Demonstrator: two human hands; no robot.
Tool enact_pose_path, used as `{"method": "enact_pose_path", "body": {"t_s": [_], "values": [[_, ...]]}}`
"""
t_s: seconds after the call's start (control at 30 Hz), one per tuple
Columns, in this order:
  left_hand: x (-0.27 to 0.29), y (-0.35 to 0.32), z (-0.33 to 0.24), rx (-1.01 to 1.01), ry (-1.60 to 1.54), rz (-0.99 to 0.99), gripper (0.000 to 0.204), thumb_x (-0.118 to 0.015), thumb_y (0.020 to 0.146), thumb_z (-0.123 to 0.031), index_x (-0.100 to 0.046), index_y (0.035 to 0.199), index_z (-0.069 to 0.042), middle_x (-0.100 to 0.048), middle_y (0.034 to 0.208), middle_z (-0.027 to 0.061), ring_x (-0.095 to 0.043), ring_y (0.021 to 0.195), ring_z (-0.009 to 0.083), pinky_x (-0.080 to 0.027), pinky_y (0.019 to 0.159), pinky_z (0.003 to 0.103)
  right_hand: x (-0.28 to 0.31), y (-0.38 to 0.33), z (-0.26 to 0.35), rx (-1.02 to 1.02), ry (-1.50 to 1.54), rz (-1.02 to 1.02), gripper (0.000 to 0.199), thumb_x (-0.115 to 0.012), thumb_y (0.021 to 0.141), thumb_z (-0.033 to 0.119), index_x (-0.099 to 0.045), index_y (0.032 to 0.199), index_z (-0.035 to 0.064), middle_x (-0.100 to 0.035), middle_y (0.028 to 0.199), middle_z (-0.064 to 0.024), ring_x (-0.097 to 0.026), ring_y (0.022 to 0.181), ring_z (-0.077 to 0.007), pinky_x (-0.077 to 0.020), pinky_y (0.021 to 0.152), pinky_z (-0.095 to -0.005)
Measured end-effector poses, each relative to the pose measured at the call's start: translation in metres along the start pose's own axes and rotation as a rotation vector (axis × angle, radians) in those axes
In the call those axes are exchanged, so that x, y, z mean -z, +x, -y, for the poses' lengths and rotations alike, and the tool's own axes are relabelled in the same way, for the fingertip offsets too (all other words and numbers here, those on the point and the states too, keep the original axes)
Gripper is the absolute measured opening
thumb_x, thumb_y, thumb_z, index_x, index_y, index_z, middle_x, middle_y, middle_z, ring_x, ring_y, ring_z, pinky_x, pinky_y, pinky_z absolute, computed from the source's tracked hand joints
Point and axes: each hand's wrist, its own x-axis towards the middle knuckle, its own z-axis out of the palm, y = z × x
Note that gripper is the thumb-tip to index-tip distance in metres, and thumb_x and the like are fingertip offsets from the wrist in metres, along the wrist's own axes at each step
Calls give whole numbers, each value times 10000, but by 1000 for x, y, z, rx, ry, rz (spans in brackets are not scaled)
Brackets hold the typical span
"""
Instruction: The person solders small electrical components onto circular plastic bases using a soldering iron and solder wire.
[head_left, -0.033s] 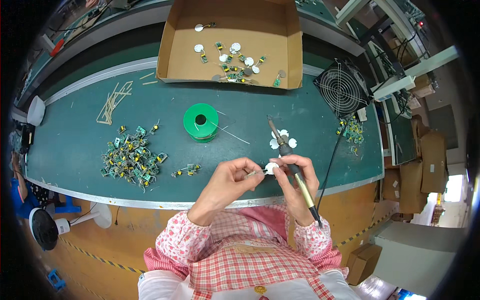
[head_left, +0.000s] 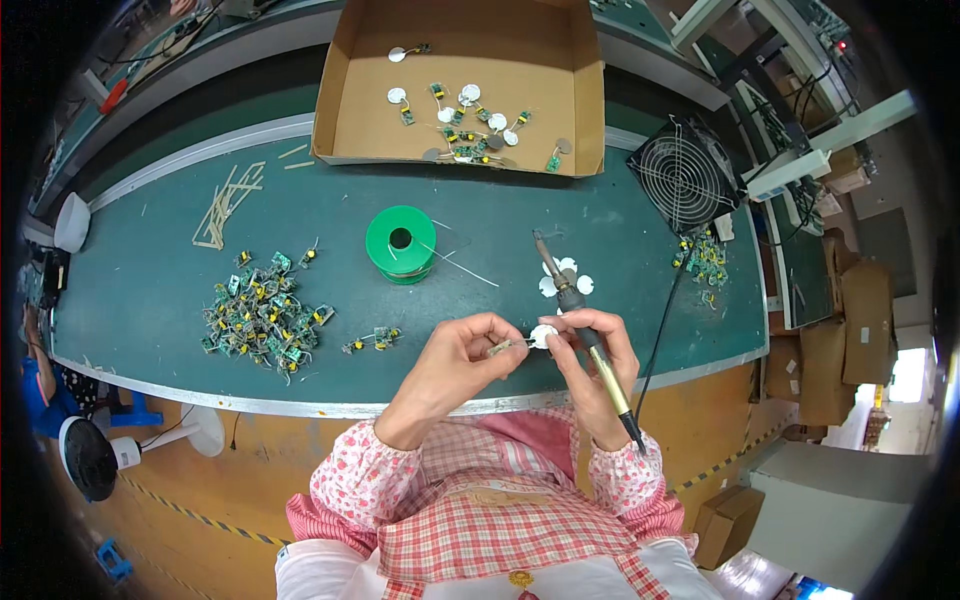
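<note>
Head view. Landmark: one green spool (head_left: 380, 252). Nearer the body, rightward of it: left hand (head_left: 452, 362) pinches one part-hidden board (head_left: 500, 348); right hand (head_left: 588, 388) clamps one white disc (head_left: 542, 338) plus one soldering iron (head_left: 611, 380). Advisable: steady disc, hot tip off fingers. Left of spool: board pile (head_left: 265, 318), uncountable.

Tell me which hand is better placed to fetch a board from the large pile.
Probably the left hand: it is nearer the pile of circuit boards, though it pinches a small part. The right hand is farther off, holding a soldering iron and white disc.
</note>
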Motion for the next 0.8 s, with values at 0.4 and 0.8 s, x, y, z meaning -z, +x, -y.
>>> {"method": "enact_pose_path", "body": {"t_s": [0.4,0.8], "values": [[-3,3,-3,-155,377,-55,91,-693,803,-48,-621,839,-6,-624,775,-14,-545,721,24,-430,610,187,8,4,4,155,-144,38,221,-658,816,-30,-575,1012,29,-672,933,-77,-634,760,-103,-500,656,-226],[-4,1,-6,-188,435,-118,141,-701,784,-72,-664,882,22,-640,712,9,-552,658,31,-434,573,196,6,9,10,149,-236,96,230,-670,795,-33,-599,1004,33,-674,907,-91,-654,770,-153,-506,652,-254]]}}
